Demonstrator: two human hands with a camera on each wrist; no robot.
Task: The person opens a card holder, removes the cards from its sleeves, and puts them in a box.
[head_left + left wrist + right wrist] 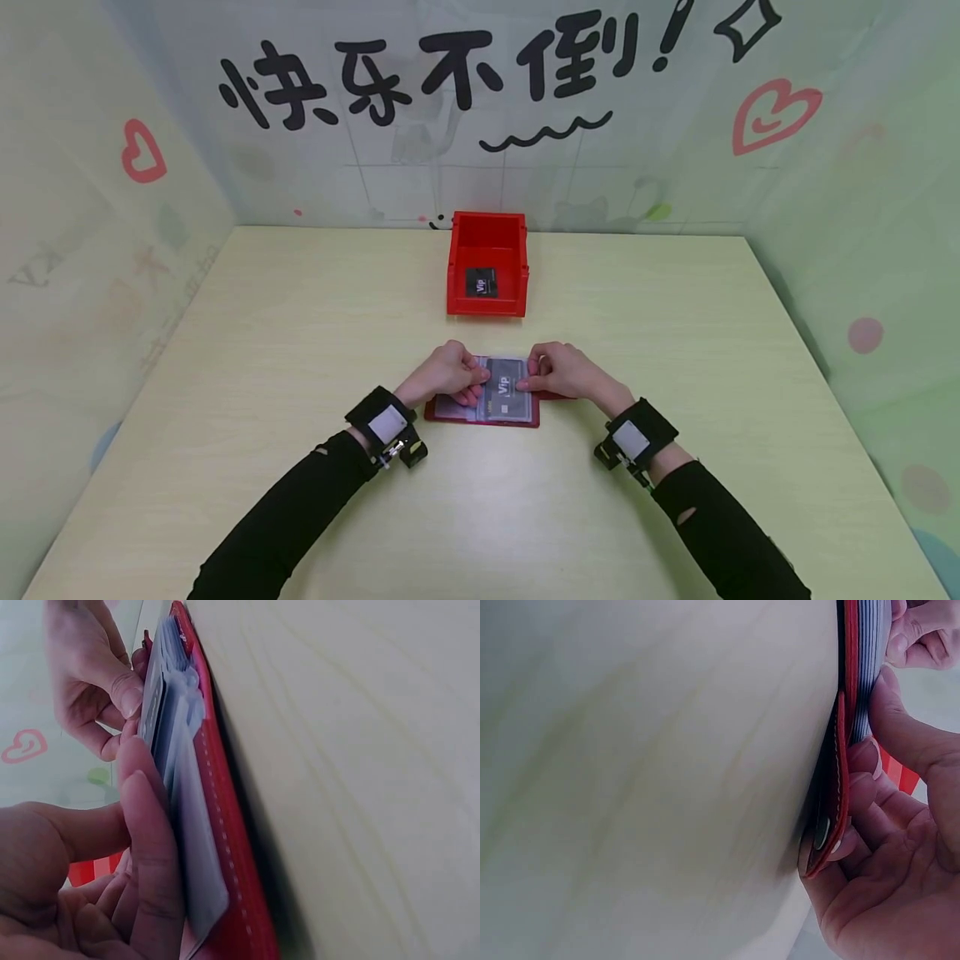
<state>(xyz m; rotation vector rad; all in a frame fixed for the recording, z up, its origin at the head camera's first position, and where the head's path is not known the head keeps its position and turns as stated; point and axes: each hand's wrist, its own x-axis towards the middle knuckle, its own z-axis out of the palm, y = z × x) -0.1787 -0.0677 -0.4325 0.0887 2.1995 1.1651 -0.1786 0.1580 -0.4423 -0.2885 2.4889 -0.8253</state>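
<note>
A red card holder lies open on the table, with clear plastic sleeves inside. A dark grey card marked "Vip" sits in the right-hand sleeve. My left hand is at the holder's left half, thumb and fingertips pinching at the sleeve near the card's left edge. With my right hand I grip the right side, thumb on the card's face. In the right wrist view, the right fingers curl below the stack of sleeves, beside a red strap with a snap button.
Behind the hands stands a red open bin with a black "Vip" card in it. The pale wooden table backs onto a printed wall sheet. Each wrist wears a black camera band.
</note>
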